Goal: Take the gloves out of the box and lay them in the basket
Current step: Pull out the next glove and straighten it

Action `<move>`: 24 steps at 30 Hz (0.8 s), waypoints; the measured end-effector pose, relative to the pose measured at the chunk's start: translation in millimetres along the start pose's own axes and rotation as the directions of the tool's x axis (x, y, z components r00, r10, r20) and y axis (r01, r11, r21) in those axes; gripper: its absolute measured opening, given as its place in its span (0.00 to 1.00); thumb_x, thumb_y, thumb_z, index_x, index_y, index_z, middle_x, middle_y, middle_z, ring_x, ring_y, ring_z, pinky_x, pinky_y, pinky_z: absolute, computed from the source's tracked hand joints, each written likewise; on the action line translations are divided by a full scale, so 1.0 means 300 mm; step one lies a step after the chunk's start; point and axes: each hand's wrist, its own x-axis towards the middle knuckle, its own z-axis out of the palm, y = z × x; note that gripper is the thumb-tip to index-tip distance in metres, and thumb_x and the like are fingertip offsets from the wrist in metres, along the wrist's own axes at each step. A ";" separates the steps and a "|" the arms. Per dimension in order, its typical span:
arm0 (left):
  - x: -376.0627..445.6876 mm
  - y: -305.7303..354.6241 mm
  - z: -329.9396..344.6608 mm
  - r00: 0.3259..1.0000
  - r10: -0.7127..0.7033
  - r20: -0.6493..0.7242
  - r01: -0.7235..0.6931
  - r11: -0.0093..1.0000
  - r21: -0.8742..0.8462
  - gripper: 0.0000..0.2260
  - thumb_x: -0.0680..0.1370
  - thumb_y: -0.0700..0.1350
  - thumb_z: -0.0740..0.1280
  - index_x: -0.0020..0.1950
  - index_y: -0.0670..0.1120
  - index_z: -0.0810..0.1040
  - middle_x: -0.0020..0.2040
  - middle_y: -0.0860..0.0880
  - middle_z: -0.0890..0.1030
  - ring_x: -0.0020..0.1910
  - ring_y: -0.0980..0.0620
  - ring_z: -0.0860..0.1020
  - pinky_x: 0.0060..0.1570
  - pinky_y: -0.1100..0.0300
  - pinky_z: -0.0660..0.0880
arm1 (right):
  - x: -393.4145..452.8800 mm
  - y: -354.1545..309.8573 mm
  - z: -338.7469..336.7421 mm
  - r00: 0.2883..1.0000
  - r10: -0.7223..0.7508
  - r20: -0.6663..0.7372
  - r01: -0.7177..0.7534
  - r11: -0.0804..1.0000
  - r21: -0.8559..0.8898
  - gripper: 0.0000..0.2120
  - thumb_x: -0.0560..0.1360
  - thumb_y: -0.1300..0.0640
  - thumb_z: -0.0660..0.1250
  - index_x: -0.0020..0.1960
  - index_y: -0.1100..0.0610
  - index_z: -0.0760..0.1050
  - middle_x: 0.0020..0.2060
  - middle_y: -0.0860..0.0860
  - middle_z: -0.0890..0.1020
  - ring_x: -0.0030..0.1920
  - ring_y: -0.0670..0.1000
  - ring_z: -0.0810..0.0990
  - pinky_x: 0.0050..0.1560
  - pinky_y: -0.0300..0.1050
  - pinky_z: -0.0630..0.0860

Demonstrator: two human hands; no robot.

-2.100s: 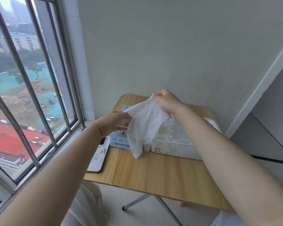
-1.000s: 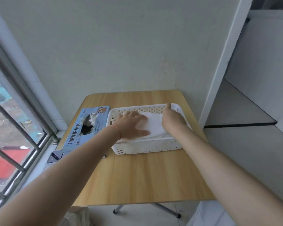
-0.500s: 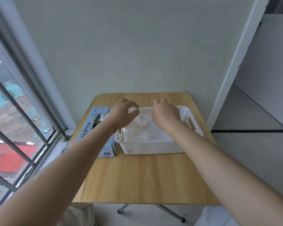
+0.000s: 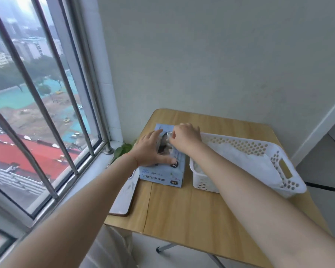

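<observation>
One light-blue glove box [image 4: 163, 174] marked XL stood on the wooden folding table [image 4: 184, 207], its long axis running from the near edge away toward the wall, its opening facing up. One white perforated basket [image 4: 287, 182] sat just beside it on the right, roughly parallel, with a heap of white gloves [image 4: 244, 159] lying inside; their number could not be counted. Two hands worked at the box. The left hand [image 4: 150, 149] lay flat on the box top with straight fingers spread, pressing it down. The right hand [image 4: 185, 137] hovered over the opening, its fingertips pinching a small tuft of a white glove [image 4: 169, 134] that poked up from the box. One flat tablet-like slab [image 4: 124, 196] rested at the table's left edge, beside the barred window [image 4: 46, 105].
</observation>
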 end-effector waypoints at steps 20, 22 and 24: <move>-0.015 -0.008 0.011 0.999 -0.026 0.035 0.024 0.999 0.041 0.63 0.56 0.76 0.70 0.81 0.53 0.42 0.81 0.51 0.54 0.79 0.47 0.52 0.76 0.43 0.54 | -0.023 0.028 -0.141 0.993 0.119 0.015 -0.101 0.759 0.644 0.12 0.74 0.48 0.71 0.43 0.54 0.72 0.38 0.47 0.77 0.38 0.47 0.75 0.38 0.40 0.70; -0.015 0.005 0.001 1.000 -0.003 0.018 0.003 1.000 0.026 0.62 0.58 0.75 0.70 0.81 0.52 0.43 0.80 0.50 0.55 0.79 0.48 0.53 0.76 0.43 0.55 | -0.017 0.046 -0.122 0.987 0.155 0.033 -0.143 0.786 0.601 0.12 0.76 0.47 0.68 0.44 0.54 0.70 0.40 0.48 0.77 0.40 0.48 0.75 0.38 0.41 0.70; -0.008 0.021 -0.007 0.999 0.011 -0.040 -0.011 1.000 0.003 0.60 0.60 0.75 0.69 0.81 0.50 0.46 0.80 0.49 0.56 0.78 0.47 0.54 0.75 0.44 0.57 | -0.011 0.059 -0.100 0.985 0.152 0.080 -0.169 0.775 0.609 0.14 0.75 0.45 0.69 0.48 0.54 0.70 0.45 0.50 0.79 0.44 0.50 0.78 0.41 0.43 0.72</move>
